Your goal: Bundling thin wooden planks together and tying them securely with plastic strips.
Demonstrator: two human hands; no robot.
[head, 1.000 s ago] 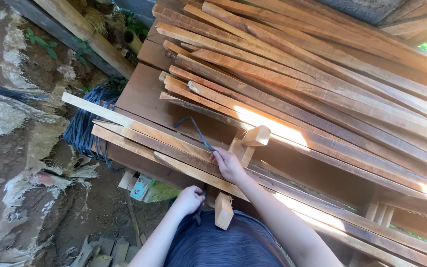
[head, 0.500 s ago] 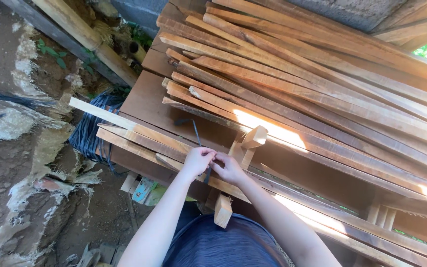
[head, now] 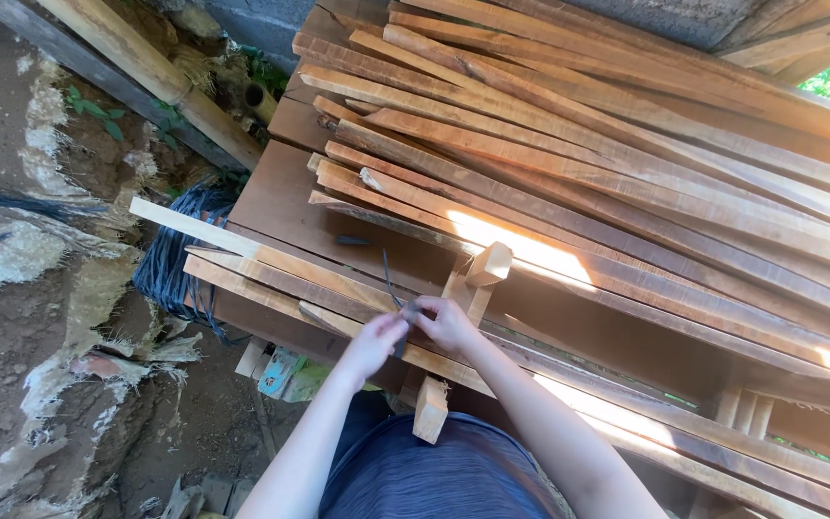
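Left hand (head: 374, 338) and right hand (head: 446, 322) pinched together on a thin dark strap (head: 392, 285) lying across the long wooden slats (head: 271, 264) at the near tabletop (head: 280, 202) edge, beside a short wooden block (head: 488, 263).

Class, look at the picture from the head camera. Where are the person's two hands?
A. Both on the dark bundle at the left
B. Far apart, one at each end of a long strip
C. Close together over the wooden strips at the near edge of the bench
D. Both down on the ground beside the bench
C: the left hand and right hand meet over the wooden strips at the bench's near edge, with a thin dark tool between them.
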